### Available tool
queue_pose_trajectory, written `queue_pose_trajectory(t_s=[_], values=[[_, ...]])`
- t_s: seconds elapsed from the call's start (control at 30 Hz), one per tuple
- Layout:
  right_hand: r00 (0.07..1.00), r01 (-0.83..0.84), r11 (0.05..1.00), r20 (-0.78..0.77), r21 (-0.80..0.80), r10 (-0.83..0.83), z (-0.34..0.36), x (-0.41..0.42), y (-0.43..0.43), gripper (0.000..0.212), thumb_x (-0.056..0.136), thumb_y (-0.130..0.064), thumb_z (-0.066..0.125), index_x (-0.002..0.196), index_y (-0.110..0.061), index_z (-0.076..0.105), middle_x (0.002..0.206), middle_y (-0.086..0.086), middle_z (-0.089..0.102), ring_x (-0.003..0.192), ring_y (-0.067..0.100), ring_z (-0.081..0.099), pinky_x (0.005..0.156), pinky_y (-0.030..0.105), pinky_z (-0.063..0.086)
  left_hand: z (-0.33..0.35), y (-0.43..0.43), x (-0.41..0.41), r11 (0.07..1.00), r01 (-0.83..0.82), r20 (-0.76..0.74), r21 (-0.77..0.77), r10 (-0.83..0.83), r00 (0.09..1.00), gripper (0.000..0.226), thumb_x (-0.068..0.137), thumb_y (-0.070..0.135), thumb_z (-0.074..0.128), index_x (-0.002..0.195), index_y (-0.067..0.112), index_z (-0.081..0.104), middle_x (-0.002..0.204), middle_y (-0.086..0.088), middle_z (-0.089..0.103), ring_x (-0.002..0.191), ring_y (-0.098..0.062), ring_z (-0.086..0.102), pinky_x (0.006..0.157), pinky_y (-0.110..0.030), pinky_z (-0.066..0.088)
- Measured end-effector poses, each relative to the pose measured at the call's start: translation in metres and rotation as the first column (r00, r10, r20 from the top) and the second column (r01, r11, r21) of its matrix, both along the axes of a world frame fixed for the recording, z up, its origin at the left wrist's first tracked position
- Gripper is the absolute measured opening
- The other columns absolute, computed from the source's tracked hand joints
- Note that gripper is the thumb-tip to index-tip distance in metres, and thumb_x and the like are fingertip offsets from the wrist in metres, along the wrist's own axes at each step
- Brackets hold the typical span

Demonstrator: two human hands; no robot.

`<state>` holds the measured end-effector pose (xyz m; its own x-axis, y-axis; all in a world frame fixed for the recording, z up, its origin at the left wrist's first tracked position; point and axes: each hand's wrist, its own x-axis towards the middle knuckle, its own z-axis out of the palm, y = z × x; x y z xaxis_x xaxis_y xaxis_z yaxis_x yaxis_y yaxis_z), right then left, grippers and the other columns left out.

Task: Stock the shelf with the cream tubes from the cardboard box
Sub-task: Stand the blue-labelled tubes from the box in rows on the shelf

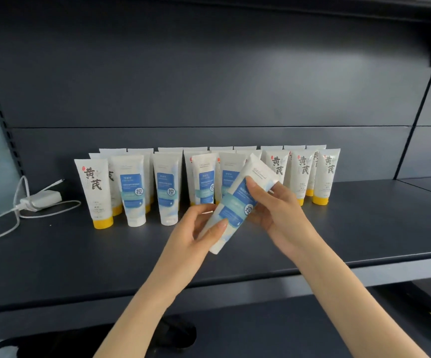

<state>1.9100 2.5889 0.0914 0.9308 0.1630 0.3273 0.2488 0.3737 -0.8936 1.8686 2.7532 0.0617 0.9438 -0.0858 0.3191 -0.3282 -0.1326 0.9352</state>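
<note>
The left grip [199, 228], a bare hand, pinches the lower, cap end of a blue-labelled cream tube [233, 209], thumb on the label and fingers curled behind. The right grip [274, 208] wraps the upper half, its thumb lying across the front and its fingers round the back. The tube is tilted, flat crimped end toward the upper right, and held in the middle of the frame above the dark shelf [80, 254], just in front of the stocked rows. Those rows stand cap-down against the back panel [209, 73]: blue-labelled tubes [131, 189] in the centre, and yellow-capped tubes [94, 189] at the left end and on the right. At the left edge a white charger [41, 198] lies on the shelf with its cable looped about it.
</note>
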Motion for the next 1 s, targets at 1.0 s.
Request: queue_pose_trajectory(t_s=[1.0], values=[[0.977,0.208,0.632,0.135,-0.746,-0.163,-0.029,0.12,-0.054,0.045,0.085,-0.013,0.067,0.119,-0.024,0.04,0.114,-0.01,0.051,0.093,0.011,0.058,0.058,0.016,0.052,-0.022,0.062,-0.01,0.466,-0.441,0.29,0.767,0.361,0.886,0.082,0.078,0.067,0.009,0.148,0.028,0.024,0.154,0.011,0.027,0.142,-0.01,0.021,0.117,-0.036,0.018]])
